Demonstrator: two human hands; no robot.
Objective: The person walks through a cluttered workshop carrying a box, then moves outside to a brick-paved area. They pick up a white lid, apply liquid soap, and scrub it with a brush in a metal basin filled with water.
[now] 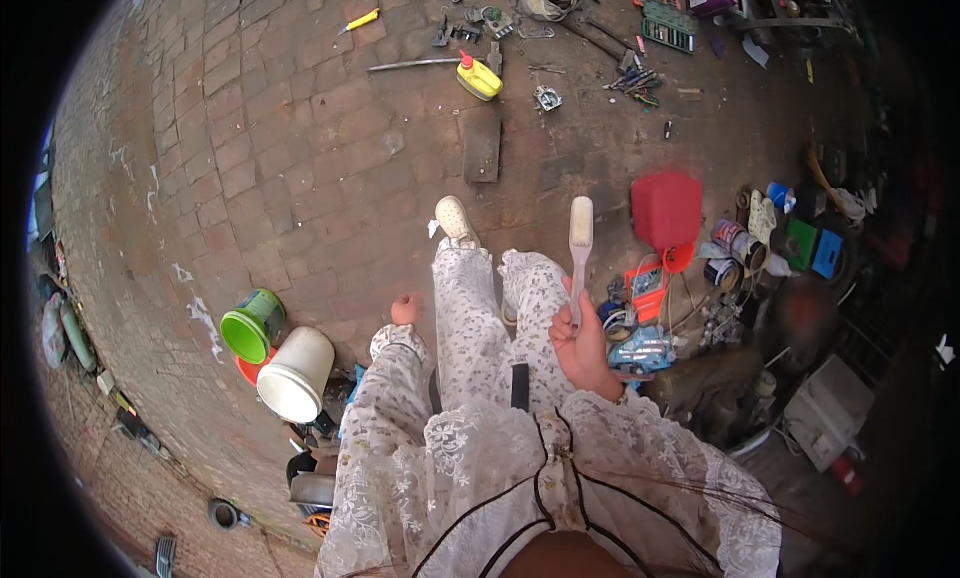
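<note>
My right hand [582, 346] is closed around the handle of a pale brush [580, 228]. The brush points away from me, its off-white bristle head [581, 218] uppermost and clear of the ground. My left hand [404, 310] hangs beyond a patterned cuff, to the left of my legs. It looks small and slightly blurred, and its fingers cannot be made out. Nothing visible sticks out of it. Closest to the brush on the right is a red container [666, 210], with an orange-red funnel-like piece [679, 257] at its lower edge.
A green bucket [253, 325] and a white bucket [296, 375] lie tipped at left. Ahead on the brick ground are a yellow jug [479, 78], a dark flat block [482, 146] and scattered tools [632, 81]. Cans [738, 243] and blue packaging [642, 349] crowd the right.
</note>
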